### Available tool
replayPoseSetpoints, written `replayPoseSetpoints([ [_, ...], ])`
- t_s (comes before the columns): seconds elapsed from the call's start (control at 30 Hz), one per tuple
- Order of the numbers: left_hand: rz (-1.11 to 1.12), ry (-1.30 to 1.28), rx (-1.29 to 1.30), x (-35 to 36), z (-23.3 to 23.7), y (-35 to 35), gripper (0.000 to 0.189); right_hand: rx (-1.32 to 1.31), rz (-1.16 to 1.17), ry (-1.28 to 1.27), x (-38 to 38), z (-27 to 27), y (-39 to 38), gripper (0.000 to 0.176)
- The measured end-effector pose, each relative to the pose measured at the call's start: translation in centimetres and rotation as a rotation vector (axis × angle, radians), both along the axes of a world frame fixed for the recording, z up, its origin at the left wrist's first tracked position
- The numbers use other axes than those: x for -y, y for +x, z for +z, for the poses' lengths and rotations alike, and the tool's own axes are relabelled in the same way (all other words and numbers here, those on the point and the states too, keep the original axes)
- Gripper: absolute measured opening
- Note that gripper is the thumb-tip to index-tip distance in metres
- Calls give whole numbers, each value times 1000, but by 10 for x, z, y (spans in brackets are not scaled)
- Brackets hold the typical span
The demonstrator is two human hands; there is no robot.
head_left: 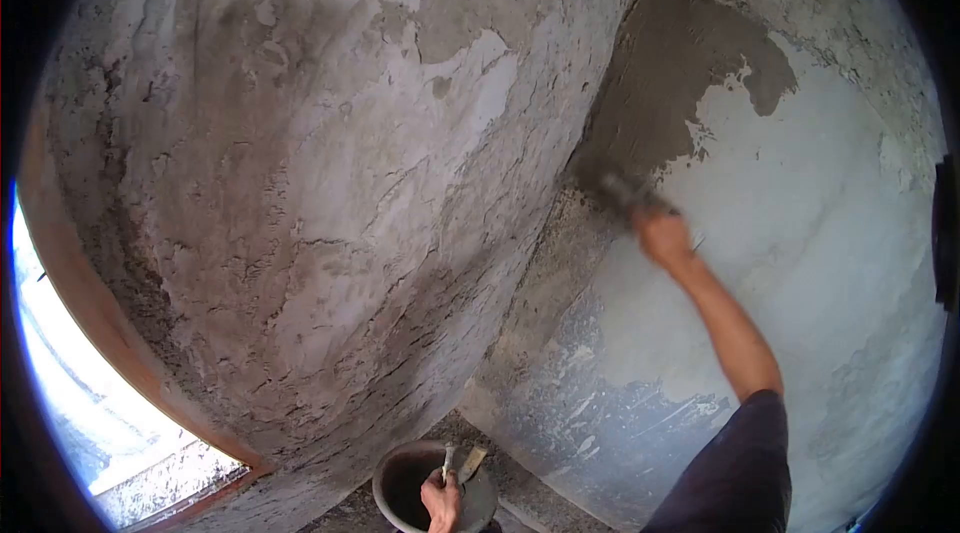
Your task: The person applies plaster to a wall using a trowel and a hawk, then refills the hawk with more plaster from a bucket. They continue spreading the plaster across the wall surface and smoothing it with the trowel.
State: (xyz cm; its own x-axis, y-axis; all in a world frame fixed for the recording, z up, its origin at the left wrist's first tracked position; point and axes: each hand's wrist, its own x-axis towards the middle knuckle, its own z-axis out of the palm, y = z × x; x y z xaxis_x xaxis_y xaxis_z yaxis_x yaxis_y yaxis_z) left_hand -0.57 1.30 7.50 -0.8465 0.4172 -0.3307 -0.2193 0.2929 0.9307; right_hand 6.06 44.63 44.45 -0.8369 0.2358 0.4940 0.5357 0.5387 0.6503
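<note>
**A:** Your right hand [662, 233] is wrapped tight around the trowel [622, 193]. The blade, blurred, lies against the right wall [840, 233] at the lower edge of the wet plaster patch [670, 73], just beside the corner where the two walls meet.

**B:** And the other one?

**A:** Your left hand [441, 499] is low, well apart from the right. It is closed on the rim of the bucket [395, 483], with what looks like a second tool [471, 463] under the fingers.

**B:** Which step is this?

**A:** Spreading, I'd judge. The dark patch covers only the upper stretch by the corner, and the pale wall below it is bare. The next move calls for firm, even pressure with the blade slightly tilted. Once it runs dry, you'll need fresh mix from the bucket.
</note>
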Motion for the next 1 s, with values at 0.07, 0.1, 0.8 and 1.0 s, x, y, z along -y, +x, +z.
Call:
replayPoseSetpoints([
  [0.07,0,-3,-26,3,-14,2,25,147,102,-149,18,-51,12,42],
  [0.1,15,13,-60,0,-17,0,26,147,98,-145,25,-53,13,42],
  [0.8,147,51,-66,-51,-2,3,25,-479,61,158,57,264,-10,37],
  [1.0,207,103,-54,-70,-8,8,26,-118,-142,174,8,201,-22,38],
])
